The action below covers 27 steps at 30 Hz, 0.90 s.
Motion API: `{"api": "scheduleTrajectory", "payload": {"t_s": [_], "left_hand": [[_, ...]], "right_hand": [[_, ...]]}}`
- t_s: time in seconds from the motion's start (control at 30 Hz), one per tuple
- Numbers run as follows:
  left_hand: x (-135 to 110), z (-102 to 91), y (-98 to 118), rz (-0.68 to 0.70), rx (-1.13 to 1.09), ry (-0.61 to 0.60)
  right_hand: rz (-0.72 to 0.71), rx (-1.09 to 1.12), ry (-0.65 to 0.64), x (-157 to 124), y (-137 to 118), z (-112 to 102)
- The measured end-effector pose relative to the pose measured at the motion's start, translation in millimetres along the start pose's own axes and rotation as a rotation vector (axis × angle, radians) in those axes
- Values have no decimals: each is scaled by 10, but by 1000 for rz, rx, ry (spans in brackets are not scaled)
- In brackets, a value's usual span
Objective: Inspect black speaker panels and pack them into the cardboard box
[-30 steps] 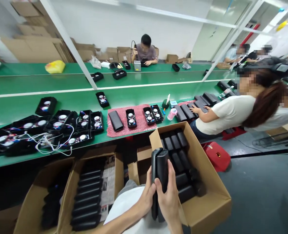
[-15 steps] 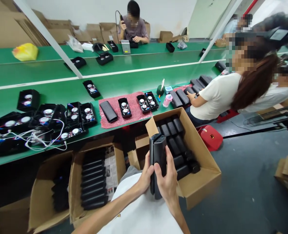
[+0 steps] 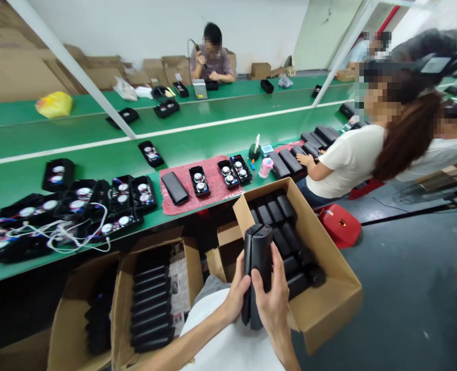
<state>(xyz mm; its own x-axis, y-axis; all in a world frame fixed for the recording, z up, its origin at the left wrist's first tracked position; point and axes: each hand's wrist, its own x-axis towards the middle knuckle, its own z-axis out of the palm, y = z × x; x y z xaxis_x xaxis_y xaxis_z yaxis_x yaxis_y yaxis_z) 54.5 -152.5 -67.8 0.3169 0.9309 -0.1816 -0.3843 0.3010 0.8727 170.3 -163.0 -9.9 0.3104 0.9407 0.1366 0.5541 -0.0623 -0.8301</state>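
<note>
Both my hands hold a black speaker casing (image 3: 261,257) upright in front of my body. It is in two long parts with a narrow seam between them. My left hand (image 3: 235,292) is closed on the left part, thumb at the seam. My right hand (image 3: 274,282) wraps the right part, its thumb lying along the near face. Just behind the casing stands an open carton (image 3: 327,322) holding several similar black casings (image 3: 278,208). On the bench, a pink bubble-wrap sheet (image 3: 170,208) carries a closed casing (image 3: 175,188) and several open ones with round speakers (image 3: 199,181).
Along the green bench (image 3: 197,136), open casings (image 3: 77,198) and tangled white cables (image 3: 68,232) crowd the left. A carton (image 3: 192,265) with stacked black parts is at lower left. A co-worker (image 3: 337,165) sits right, beside a red stool (image 3: 339,226); another person (image 3: 213,62) sits opposite.
The camera view has tilted slightly, so the scene sits lower. The gap between the casing's two parts looks narrower at the top. Both hands keep hold of it.
</note>
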Motion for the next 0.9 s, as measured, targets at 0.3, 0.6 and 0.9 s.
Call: {"api": "scheduleTrajectory", "payload": {"t_s": [0.3,0.6,0.9], "left_hand": [[35,62,112,-29,-7,-52],[69,83,357,-109,-23,-126],[162,-9,398,-112,66,-137]], "right_hand": [[-28,-22,-11,22,114,54],[-34,28,-71,18,138,16],[35,82,-107,18,237,-12]]}}
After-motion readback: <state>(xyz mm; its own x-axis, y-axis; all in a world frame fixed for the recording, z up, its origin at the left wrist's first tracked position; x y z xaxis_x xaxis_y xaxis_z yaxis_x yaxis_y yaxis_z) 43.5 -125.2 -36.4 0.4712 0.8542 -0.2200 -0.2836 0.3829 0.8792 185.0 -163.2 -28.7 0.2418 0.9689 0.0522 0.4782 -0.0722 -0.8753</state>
